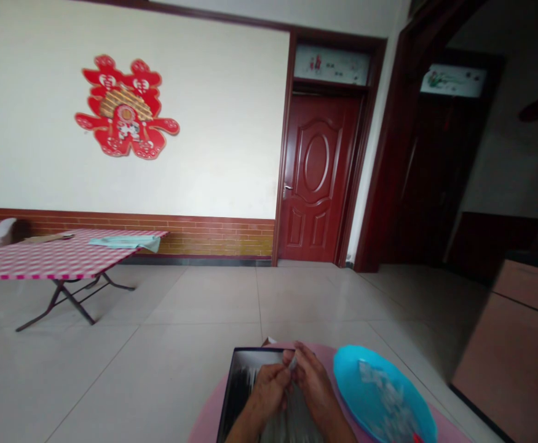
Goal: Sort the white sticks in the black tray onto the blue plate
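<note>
This looks like a home, I'd say: red ornament (128,111) on the wall (227,123), panelled red door (317,178), pale tiled floor (204,301).

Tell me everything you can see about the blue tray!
The tray is blue, roundish and shallow, and looks plastic. It sits open side up on the pink surface, right of the box. Clear, crinkly-looking pieces lie inside, plus something small and red. The picture's bottom cuts off the tray's edge. The right hand isn't touching it.

Pink table (208,426) with box (260,357), blue tray (348,369)
</note>
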